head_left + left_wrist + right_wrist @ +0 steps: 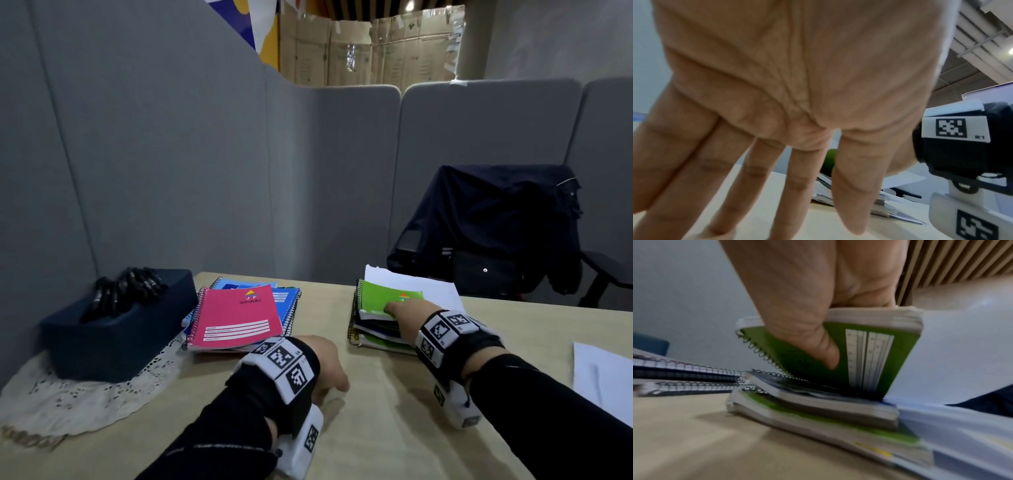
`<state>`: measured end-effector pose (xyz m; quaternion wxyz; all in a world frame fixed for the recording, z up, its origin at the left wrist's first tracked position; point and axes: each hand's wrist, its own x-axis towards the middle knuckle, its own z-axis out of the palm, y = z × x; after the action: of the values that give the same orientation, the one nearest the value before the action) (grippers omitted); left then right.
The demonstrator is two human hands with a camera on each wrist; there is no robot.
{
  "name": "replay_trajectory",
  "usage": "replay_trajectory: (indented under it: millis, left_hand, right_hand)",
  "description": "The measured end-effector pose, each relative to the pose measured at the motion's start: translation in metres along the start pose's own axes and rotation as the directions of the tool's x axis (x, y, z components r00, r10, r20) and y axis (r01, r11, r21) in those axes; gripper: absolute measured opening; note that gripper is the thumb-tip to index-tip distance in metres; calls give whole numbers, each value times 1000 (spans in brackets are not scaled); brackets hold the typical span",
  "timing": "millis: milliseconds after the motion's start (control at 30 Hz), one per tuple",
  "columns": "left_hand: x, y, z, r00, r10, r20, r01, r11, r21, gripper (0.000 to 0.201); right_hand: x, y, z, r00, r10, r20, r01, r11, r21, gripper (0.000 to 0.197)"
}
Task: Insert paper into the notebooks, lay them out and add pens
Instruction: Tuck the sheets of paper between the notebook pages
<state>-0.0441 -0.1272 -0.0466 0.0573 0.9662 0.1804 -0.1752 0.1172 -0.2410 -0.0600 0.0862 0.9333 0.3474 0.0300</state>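
My right hand (399, 317) grips the green spiral notebook (387, 298) on top of the right stack (376, 337), thumb under its back cover (898, 356), and tilts its front edge up. White paper (424, 286) sticks out of that notebook to the right. My left hand (329, 368) hovers over the beige table (376, 428) with straight, spread fingers (855, 186) and holds nothing. A second stack with a pink notebook (236, 317) on top lies at the left. Black pens (126, 291) stand in a dark blue box (113, 335).
A white lace doily (68, 397) lies under the box. Loose white sheets (603, 380) sit at the table's right edge. Grey partition panels (171, 154) close in the left and back. A chair draped with dark cloth (500, 233) stands behind the table.
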Motion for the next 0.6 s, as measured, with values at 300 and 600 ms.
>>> replay_trajectory:
  millis: [300,600]
  left_hand:
    - [-1,-22,-2,999,-12,-52,1,979,-204,41]
    - [4,-85,-19,909,-213,-358,156,971,-181,38]
  right_hand:
    - [-6,-3,15,998,36,61,-40,996,79,75]
    - [-3,-8,12,996,41,82,-50,993,108,68]
